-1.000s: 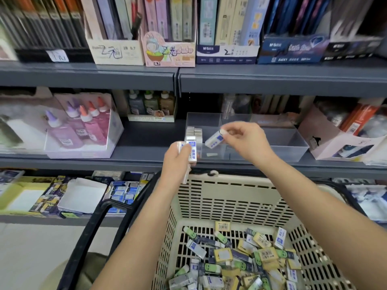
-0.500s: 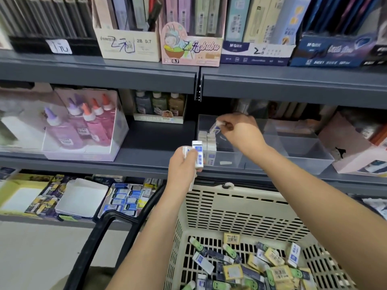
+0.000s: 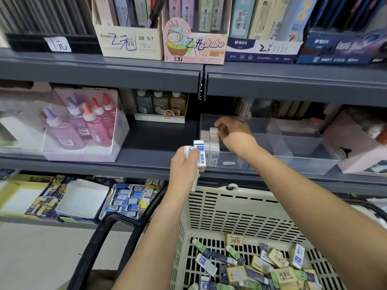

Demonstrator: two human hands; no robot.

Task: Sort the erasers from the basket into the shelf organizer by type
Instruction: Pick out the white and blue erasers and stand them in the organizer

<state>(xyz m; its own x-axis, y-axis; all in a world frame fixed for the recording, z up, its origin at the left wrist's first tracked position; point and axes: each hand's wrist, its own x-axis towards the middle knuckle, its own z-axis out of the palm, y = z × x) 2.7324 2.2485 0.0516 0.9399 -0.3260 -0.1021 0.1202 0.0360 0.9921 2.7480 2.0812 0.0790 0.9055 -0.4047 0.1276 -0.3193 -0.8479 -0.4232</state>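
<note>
A cream plastic basket [image 3: 240, 210] below me holds several loose erasers [image 3: 261, 266]: white-blue, yellow, and green-tipped ones. On the middle shelf stands the clear shelf organizer [image 3: 293, 162] with divided compartments. A row of white erasers [image 3: 211, 141] stands in its left compartment. My right hand [image 3: 232, 135] reaches into that compartment, and its fingertips pinch a white eraser [image 3: 213, 130] at the back end of the row. My left hand [image 3: 186, 164] hovers in front of the organizer and grips a few white-blue erasers [image 3: 200, 152] upright.
A clear box of pink glue bottles [image 3: 83, 126] stands left on the same shelf, with small ink bottles [image 3: 161, 107] behind. Pencil-lead boxes [image 3: 129, 38] line the upper shelf. The lower shelf holds boxed erasers [image 3: 125, 201]. The basket's black handle [image 3: 100, 237] arcs at left.
My right hand carried a white-blue eraser from above the organizer down into the left compartment, onto the row. My left hand stayed in place with its erasers. The camera moved closer.
</note>
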